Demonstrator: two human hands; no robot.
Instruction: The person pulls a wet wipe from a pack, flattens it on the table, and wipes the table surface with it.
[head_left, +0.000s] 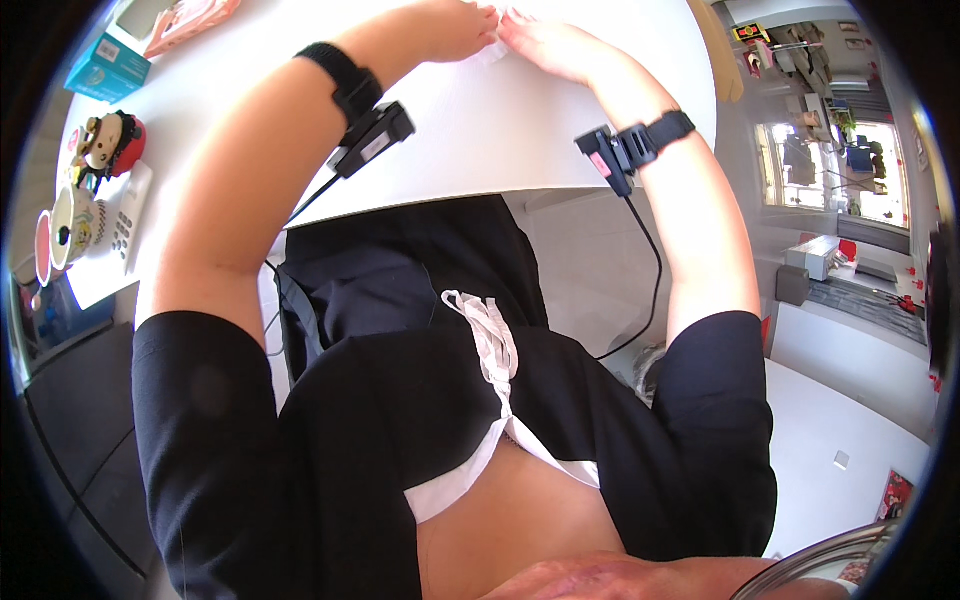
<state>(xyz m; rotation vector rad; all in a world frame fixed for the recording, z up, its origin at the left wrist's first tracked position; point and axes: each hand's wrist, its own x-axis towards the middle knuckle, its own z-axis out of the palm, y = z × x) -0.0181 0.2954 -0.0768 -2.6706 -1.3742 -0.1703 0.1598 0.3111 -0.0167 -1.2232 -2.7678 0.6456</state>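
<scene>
At the top edge of the view, my left hand (463, 31) and my right hand (541, 39) come close together over the white table (480, 142). Thin, whitish, slightly see-through material (492, 54), perhaps tissue or soft film, shows between and below the fingertips. Both hands are at this material, but bright glare and the frame edge hide how the fingers meet it. A black strap with a small black device (373, 139) is on my left forearm. A similar strapped device (611, 154) is on my right forearm.
On the table's left side are a teal box (109, 69), a pink packet (191, 24), a red-and-cream figurine (112, 146), a white remote control (132, 217) and a decorated cup (69, 225). Black cables (654, 277) hang from the devices. The table's near edge curves before my lap.
</scene>
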